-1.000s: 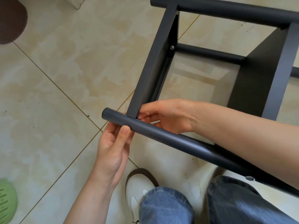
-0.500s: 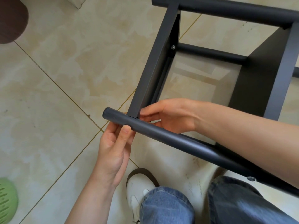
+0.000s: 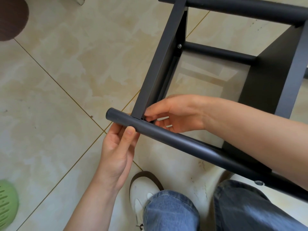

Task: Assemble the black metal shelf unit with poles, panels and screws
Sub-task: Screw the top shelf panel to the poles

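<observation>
**Desk:** On the tiled floor [image 3: 70,67], what did the head camera catch?

**Photographer:** A person stood over a partly built black shelf unit [image 3: 216,52]. The nearest pole [image 3: 166,135] ran from lower right up to a capped end at centre frame. The left hand [image 3: 116,152] gripped that pole near its end, thumb laid over the top and fingers curled underneath.

**Desk:** And the other hand?

**Photographer:** The right hand [image 3: 176,112] reached across from the right, inside the frame. Its fingertips were bunched narrowly at the joint where the left panel [image 3: 160,64] met the pole. Whether they pinched a screw could not be told; the fingers hid that spot.

**Desk:** Where was the rest of the unit?

**Photographer:** It filled the upper right. A second pole [image 3: 246,9] crossed the top of the frame, a third [image 3: 220,53] ran lower down inside, and a screw head [image 3: 179,46] showed on the left panel just beside that third pole's end. A right panel [image 3: 266,80] stood opposite.

**Desk:** Anything else in view?

**Photographer:** Blue jeans [image 3: 171,212] and a white shoe [image 3: 141,192] at the bottom, a green slotted object [image 3: 6,202] at lower left, and a dark brown rounded object [image 3: 11,17] at upper left.
</observation>
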The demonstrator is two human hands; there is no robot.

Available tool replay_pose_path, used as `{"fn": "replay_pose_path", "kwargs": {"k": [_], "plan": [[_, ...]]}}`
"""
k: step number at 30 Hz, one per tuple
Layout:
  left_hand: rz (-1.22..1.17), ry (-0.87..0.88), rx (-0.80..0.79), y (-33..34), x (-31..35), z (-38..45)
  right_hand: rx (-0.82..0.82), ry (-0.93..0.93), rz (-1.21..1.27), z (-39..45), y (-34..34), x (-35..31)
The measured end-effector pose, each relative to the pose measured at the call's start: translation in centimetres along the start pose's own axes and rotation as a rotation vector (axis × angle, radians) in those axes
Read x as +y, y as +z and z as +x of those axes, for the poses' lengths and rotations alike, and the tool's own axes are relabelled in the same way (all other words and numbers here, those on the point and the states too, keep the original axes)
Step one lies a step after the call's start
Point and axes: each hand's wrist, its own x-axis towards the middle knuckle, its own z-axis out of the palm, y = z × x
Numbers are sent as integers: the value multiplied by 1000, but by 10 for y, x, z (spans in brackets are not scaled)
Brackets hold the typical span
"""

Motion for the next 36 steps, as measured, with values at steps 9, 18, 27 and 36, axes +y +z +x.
{"fn": "replay_pose_path", "kwargs": {"k": [9, 18, 27, 36], "plan": [[-9, -6, -19, 1, -1, -1, -27, 61, -9, 7, 3, -3], [-31, -19, 8, -2, -4, 1, 42, -310, -369, 0, -7, -5], [-42, -18, 15, 0, -3, 0, -57, -34, -66, 9, -2, -2], [-7, -10, 16, -1, -2, 0, 49, 6, -171, 9, 2, -11]]}}
